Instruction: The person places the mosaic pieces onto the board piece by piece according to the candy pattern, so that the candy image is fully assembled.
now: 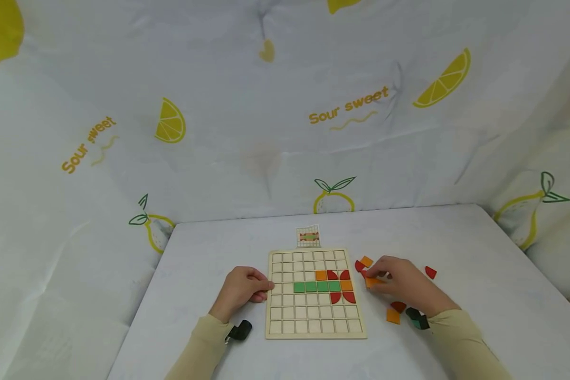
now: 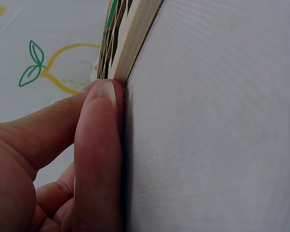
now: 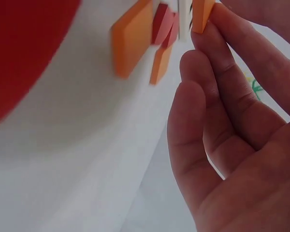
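Note:
A wooden grid board (image 1: pixel 301 314) lies on the table. On it are a row of green squares (image 1: pixel 311 286), orange squares (image 1: pixel 321 275) and several red quarter-circle tiles (image 1: pixel 335 298). At the board's left edge, my left hand (image 1: pixel 242 287) pinches the rim between thumb and finger; the left wrist view shows the fingertips right at the board's edge (image 2: pixel 130 43). Just right of the board, my right hand (image 1: pixel 401 279) pinches an orange square tile (image 3: pixel 201 14) with its fingertips. Beside that hand lie an orange tile (image 1: pixel 367 261) and red tiles (image 1: pixel 359 266).
Behind the board lies a small pattern card (image 1: pixel 309 236). Near the right wrist are another orange tile (image 1: pixel 392 316) and a red tile (image 1: pixel 398 306); a red quarter-circle (image 1: pixel 430 272) lies farther right. A lemon-print white cloth (image 1: pixel 247 132) hangs behind the table.

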Demonstrator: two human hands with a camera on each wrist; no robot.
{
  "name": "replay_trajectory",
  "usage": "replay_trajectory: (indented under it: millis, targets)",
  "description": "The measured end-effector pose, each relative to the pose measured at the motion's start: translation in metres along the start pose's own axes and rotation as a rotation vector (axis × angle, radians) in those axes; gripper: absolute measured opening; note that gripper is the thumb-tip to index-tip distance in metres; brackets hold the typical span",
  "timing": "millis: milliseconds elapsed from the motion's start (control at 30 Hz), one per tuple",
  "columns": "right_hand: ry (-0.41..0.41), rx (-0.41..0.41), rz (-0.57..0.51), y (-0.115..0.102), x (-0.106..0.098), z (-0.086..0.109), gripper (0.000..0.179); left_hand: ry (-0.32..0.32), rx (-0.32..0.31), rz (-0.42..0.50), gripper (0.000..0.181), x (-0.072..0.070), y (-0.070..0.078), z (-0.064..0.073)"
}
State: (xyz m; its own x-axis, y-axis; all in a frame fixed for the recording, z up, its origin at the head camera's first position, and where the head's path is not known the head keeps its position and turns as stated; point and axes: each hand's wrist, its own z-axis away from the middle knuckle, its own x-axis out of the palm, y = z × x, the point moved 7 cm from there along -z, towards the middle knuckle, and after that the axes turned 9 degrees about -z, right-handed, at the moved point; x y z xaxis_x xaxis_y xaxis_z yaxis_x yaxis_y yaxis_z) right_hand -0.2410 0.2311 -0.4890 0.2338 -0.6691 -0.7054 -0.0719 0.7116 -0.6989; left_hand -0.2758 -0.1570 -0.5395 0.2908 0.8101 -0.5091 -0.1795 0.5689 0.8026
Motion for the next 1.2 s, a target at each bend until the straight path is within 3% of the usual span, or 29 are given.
replay_trajectory:
  millis: [233,367,667,1000,1200]
  targets:
    - [-0.030,-0.070,-0.059,-0.028,0.018,-0.016,0.020,0.007,0.000,-0.003,0.025,-0.002,0.001,0.002]
    - [-0.047,-0.070,-0.082,-0.044,0.030,-0.022,0.020,0.008,-0.003,-0.004,0.026,-0.002,0.002,0.003]
    - [-0.088,-0.182,-0.001,-0.068,0.060,-0.027,0.018,0.011,-0.017,-0.004,0.026,-0.001,0.001,0.003]
    - [-0.101,-0.286,0.073,-0.083,0.073,-0.022,0.017,0.014,-0.020,-0.007,0.023,0.000,0.002,0.000]
    - [-0.102,-0.280,0.096,-0.086,0.077,-0.022,0.017,0.012,-0.031,-0.007,0.023,0.000,0.001,0.001]
